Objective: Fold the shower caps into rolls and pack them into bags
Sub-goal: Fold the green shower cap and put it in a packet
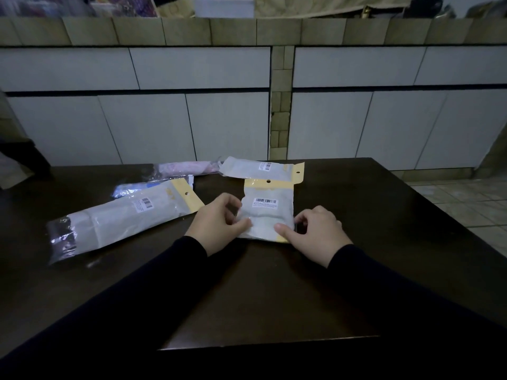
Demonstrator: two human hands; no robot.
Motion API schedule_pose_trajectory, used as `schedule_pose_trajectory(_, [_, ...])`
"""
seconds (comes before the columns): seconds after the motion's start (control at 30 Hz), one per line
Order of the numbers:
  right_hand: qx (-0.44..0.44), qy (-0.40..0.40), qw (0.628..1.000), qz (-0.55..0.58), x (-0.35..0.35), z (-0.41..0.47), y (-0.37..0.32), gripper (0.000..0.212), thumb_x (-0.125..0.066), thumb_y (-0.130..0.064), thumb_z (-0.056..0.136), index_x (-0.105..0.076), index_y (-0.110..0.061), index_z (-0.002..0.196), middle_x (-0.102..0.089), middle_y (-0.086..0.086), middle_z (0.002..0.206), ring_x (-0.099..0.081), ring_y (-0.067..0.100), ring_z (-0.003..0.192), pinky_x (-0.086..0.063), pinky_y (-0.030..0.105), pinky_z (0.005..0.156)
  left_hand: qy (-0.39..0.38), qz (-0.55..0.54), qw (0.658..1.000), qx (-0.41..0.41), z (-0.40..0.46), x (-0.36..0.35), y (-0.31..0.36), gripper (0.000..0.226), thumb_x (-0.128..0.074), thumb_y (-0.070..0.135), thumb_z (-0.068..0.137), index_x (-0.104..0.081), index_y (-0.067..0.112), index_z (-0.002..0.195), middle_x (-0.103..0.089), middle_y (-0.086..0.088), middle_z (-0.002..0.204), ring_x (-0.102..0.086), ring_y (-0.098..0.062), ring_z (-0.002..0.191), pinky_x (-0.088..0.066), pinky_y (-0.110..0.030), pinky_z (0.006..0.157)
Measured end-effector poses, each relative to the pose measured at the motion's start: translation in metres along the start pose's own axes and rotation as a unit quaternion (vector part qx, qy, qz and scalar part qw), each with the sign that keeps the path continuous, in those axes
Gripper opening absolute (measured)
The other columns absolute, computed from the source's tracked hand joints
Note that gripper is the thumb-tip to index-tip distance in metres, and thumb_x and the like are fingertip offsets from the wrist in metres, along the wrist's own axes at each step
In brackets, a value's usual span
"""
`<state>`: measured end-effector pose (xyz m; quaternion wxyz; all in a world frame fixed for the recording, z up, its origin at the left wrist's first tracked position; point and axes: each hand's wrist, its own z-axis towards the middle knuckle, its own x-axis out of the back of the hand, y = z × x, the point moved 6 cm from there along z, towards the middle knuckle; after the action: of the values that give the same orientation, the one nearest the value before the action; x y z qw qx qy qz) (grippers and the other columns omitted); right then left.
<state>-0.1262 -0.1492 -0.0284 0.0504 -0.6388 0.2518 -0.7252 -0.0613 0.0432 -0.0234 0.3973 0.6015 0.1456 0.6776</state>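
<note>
At the near edge of the folded bag (267,212), your two thumbs press down on its plastic: the left thumb at the bag's left corner, the right thumb on the yellow strip along its near right corner. Your left hand (219,222) has its fingers curled loosely, a little apart, their tips against the bag's left side. Your right hand (315,231) mirrors it, fingers bent and slightly spread beside the bag's right edge; whether those fingertips grip the plastic or only rest against it is hard to tell in this dim light. Neither hand lifts the bag; it lies flat on the dark table (356,270), barcode label facing up, its yellow header with the hang hole pointing to the far side.

Just beyond it, touching or overlapping its header, a second packed bag (255,168) lies crosswise with its own yellow header to the right. To the left, well clear of your left hand, a long packed bag (118,218) lies at a slant, its clear end toward the near left and its yellow header toward the middle of the table. Behind that one sit two rolled shower caps, a bluish roll (137,187) and a pinkish roll (186,168) farther back. Dark sleeves (164,270) cover both your arms to the wrists.
</note>
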Motion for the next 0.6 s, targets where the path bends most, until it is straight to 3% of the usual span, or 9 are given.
schedule_pose_trajectory(0.1, [-0.008, -0.014, 1.0, -0.013, -0.005, 0.003, -0.006, 0.05, -0.049, -0.065, 0.086, -0.059, -0.025, 0.114, -0.052, -0.001, 0.119, -0.046, 0.018, 0.116, -0.033, 0.042, 0.103, 0.02, 0.004, 1.0, -0.014, -0.001, 0.001, -0.003, 0.029, -0.077, 0.032, 0.075, -0.056, 0.026, 0.094, -0.055, 0.004, 0.092, -0.054, -0.006, 0.078, -0.041, -0.018, 0.071])
schedule_pose_trajectory(0.17, [-0.012, -0.018, 1.0, -0.013, -0.006, 0.005, -0.012, 0.042, -0.049, -0.062, 0.087, -0.056, -0.026, 0.107, -0.058, -0.004, 0.108, -0.051, 0.017, 0.111, -0.025, 0.046, 0.106, 0.041, 0.031, 0.998, -0.048, -0.002, 0.0, 0.002, 0.021, -0.077, 0.027, 0.076, -0.062, 0.024, 0.09, -0.043, 0.005, 0.098, -0.049, -0.006, 0.082, -0.037, -0.015, 0.078])
schedule_pose_trajectory(0.27, [0.002, -0.027, 1.0, -0.002, -0.005, 0.008, -0.018, 0.034, -0.05, -0.056, 0.09, -0.053, -0.025, 0.102, -0.059, -0.009, 0.095, -0.057, 0.014, 0.1, -0.027, 0.045, 0.106, 0.023, 0.081, 0.991, -0.108, -0.006, -0.005, 0.016, 0.007, -0.07, 0.021, 0.083, -0.071, 0.019, 0.09, -0.05, 0.005, 0.091, -0.047, -0.005, 0.073, -0.042, -0.017, 0.075])
schedule_pose_trajectory(0.37, [0.003, -0.017, 0.997, 0.074, 0.0, 0.009, -0.023, 0.032, -0.046, -0.054, 0.093, -0.054, -0.023, 0.097, -0.061, -0.005, 0.091, -0.058, 0.01, 0.086, -0.049, 0.033, 0.083, -0.011, 0.11, 0.988, -0.109, -0.009, -0.008, 0.018, 0.014, -0.059, 0.016, 0.089, -0.071, 0.023, 0.092, -0.061, 0.006, 0.095, -0.052, -0.006, 0.079, -0.04, -0.016, 0.075])
schedule_pose_trajectory(0.5, [-0.051, -0.053, 0.971, 0.226, -0.001, 0.015, -0.016, 0.027, -0.049, -0.039, 0.096, -0.062, -0.016, 0.092, -0.064, 0.001, 0.087, -0.062, 0.011, 0.068, -0.049, 0.025, 0.057, -0.07, 0.125, 0.988, -0.063, -0.006, -0.001, 0.014, 0.025, -0.05, 0.015, 0.09, -0.073, 0.024, 0.096, -0.066, 0.009, 0.105, -0.058, -0.009, 0.096, -0.04, -0.015, 0.085])
schedule_pose_trajectory(0.6, [-0.078, -0.093, 0.939, 0.321, -0.006, 0.013, -0.015, 0.022, -0.054, -0.034, 0.095, -0.061, -0.013, 0.099, -0.065, 0.003, 0.088, -0.066, 0.014, 0.066, -0.048, 0.023, 0.047, -0.099, 0.133, 0.985, -0.057, -0.004, 0.003, 0.018, 0.022, -0.052, 0.027, 0.091, -0.073, 0.025, 0.098, -0.068, 0.009, 0.101, -0.059, -0.009, 0.095, -0.039, -0.016, 0.079])
